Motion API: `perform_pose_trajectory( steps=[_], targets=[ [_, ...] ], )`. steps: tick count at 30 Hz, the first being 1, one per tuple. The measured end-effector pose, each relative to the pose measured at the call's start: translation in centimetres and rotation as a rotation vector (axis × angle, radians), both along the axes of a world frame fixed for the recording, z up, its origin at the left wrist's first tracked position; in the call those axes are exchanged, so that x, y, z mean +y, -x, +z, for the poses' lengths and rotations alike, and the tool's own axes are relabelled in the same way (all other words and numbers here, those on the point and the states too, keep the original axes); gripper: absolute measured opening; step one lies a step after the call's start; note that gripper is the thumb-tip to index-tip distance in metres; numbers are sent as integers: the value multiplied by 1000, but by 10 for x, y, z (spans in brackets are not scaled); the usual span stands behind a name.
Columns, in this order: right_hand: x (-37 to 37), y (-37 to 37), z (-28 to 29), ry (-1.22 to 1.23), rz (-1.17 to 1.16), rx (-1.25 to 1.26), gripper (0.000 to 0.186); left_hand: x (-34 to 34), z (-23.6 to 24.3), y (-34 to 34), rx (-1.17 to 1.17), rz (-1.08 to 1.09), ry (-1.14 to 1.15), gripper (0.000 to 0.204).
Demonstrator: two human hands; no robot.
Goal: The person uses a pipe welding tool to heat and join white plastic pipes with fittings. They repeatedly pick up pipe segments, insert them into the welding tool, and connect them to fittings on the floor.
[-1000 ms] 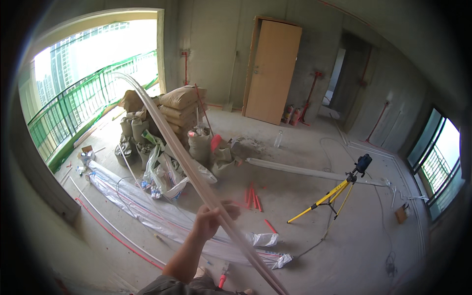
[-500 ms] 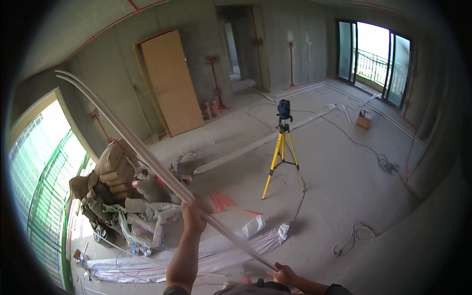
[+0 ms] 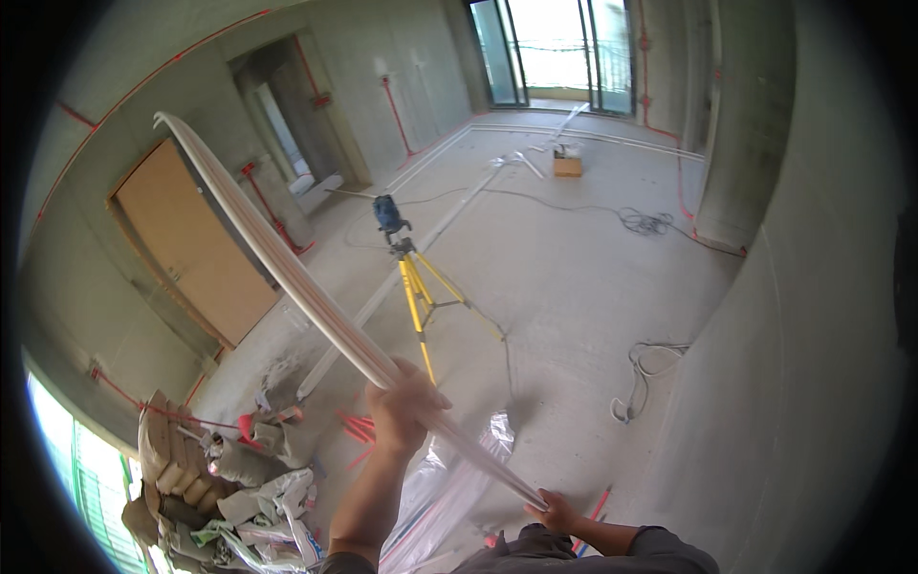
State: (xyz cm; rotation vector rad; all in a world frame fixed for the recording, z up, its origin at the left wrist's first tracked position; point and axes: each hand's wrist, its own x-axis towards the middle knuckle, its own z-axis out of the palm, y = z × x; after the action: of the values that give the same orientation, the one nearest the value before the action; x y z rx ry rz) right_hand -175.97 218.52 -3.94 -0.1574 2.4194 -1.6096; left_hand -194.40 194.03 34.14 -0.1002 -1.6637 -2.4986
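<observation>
A bundle of long, pale, bendy strips point(image 3: 304, 292), perhaps plastic, slants across in front of me, its far end curving up to the upper left. Partway along, my left hand point(image 3: 402, 409) is wrapped round the bundle. Lower down, my right hand point(image 3: 557, 514) grips the near end, thumb on top. Beneath the strips, long plastic-wrapped packs point(image 3: 421, 512) lie on the floor, partly hidden by my left arm. Beyond my left hand stands a yellow tripod point(image 3: 415, 308) with a dark blue levelling instrument point(image 3: 387, 214) on it.
Stacked bags point(image 3: 177, 454) and crumpled sacks point(image 3: 273, 507) are heaped at lower left, near red pieces point(image 3: 358, 427). Cables point(image 3: 643, 378) lie to the right by the wall point(image 3: 794, 383). A cardboard box point(image 3: 567, 166) sits toward the balcony door point(image 3: 555, 48). A wooden door point(image 3: 196, 253) leans left.
My view has turned right, so the tripod, door and sacks shift left in it. Both hands still hold the strips, which have swung round with me.
</observation>
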Motion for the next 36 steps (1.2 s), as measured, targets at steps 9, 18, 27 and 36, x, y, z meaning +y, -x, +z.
perform_pose_trajectory(
  steps=[9, 18, 27, 36],
  targets=[
    [49, 44, 30, -42, -343, 221, 29, 95, -63, 114, 35, -381, 240, 75],
    [91, 220, 98, 566, -471, -323, 22, -16, -260, -42, -682, -457, 668, 39],
    [134, 360, 57, 913, -607, -297, 34, -111, -322, -229, -1266, -47, 426, 35],
    [116, 368, -92, 1080, -802, -582, 35, -57, -350, -215, -1307, -68, 301, 40]
  ],
)
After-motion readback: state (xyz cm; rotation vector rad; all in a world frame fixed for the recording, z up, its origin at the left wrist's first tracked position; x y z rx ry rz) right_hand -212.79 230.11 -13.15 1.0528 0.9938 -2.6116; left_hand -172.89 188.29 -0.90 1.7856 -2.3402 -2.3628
